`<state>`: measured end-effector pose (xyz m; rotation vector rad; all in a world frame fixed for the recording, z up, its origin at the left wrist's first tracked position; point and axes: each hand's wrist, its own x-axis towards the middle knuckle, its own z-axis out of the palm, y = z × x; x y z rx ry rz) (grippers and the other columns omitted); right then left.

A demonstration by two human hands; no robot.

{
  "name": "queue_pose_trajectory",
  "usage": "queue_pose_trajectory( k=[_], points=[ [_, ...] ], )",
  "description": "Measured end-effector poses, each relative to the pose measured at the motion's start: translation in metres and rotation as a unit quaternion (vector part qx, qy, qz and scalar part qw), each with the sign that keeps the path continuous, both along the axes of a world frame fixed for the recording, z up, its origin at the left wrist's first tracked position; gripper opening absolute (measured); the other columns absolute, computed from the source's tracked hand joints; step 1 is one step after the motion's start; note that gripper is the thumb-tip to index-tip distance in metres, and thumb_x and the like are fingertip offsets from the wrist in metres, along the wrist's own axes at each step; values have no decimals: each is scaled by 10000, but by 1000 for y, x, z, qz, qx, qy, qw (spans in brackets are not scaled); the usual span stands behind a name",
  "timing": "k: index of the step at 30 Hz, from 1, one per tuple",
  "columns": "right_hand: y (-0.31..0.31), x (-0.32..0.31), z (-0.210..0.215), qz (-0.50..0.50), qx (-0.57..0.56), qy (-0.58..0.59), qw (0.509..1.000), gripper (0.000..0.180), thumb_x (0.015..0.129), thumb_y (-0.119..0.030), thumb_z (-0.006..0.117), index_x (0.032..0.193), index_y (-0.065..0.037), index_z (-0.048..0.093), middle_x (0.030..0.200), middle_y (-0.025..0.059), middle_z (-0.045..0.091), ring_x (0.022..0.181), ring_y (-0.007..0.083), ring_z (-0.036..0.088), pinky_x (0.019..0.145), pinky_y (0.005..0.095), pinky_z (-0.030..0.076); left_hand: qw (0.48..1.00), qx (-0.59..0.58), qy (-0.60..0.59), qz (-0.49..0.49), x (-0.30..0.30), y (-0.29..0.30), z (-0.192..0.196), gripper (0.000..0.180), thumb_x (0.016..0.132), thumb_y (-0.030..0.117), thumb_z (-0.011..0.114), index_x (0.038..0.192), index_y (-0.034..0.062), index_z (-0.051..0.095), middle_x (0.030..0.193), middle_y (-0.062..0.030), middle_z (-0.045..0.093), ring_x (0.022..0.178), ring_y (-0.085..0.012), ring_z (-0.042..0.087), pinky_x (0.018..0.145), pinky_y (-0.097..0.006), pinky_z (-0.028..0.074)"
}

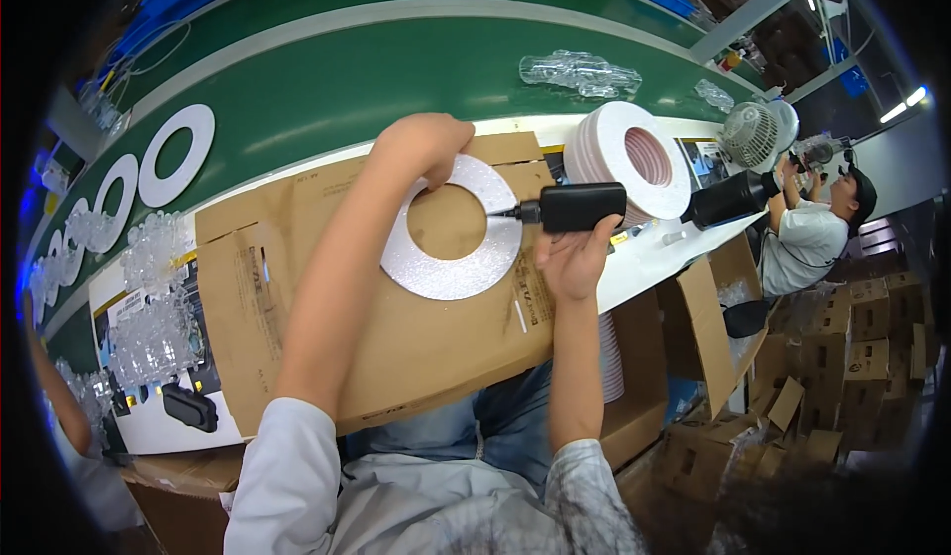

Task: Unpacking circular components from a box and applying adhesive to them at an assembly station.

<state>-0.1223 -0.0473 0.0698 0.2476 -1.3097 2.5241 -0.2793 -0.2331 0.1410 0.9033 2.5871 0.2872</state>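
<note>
A flat, speckled white ring (411, 258) rests on a sheet of brown cardboard (347, 362) in front of me. My left hand (436, 149) is closed at the ring's far upper left edge, its fingers curled and partly hidden. In my right hand (577, 263) is a black squeeze bottle (584, 206), tipped on its side with its narrow nozzle pointing left. The nozzle tip meets the right part of the ring, near its inner edge.
Stacked white rings (594, 149) stand at the right, beside a larger black bottle (728, 198). Loose rings (198, 149) and clear plastic parts (154, 337) lie at the left. Clear pieces (580, 72) sit on the green belt (416, 69). A co-worker (812, 238) works at far right, near cardboard boxes (822, 357).
</note>
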Motion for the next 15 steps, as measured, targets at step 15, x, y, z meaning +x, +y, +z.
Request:
queue_pose_trajectory(
  k=[15],
  points=[
    [-16,11,-4,-227,291,50,928,312,788,-250,731,876,6,575,781,41,592,648,108,535,588,248,455,999,-32,-24,26,0,2,-1,588,573,-50,750,1119,83,577,1067,-108,642,984,-287,621,756,-394,528]
  ],
)
